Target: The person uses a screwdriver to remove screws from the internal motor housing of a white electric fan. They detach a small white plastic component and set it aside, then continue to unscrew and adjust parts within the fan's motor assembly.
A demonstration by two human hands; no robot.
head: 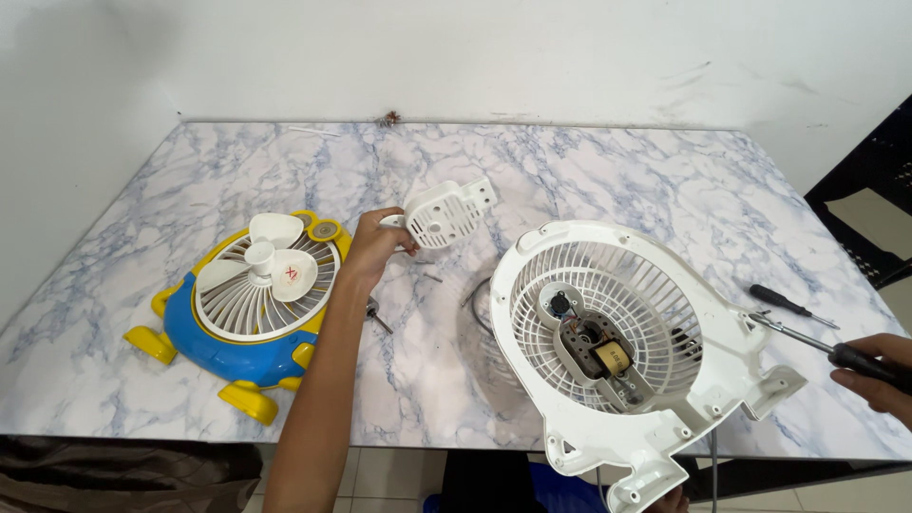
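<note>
My left hand point(372, 247) grips a small white vented motor cover point(443, 215), held just above the marble table point(589, 171) near its middle. My right hand point(879, 372) at the right edge is closed on a screwdriver point(807, 339) with a black handle, its metal shaft pointing left toward a large white fan grille housing point(627, 342). That housing leans tilted at the table's front edge, with a bare motor and copper coil point(598, 350) showing at its centre.
A blue and yellow toy-like fan point(249, 304) with white blades lies flat at the left. A second black-handled screwdriver point(790, 305) rests at the right. Small screws point(377, 316) and a grey cord point(472, 302) lie mid-table. White walls stand behind.
</note>
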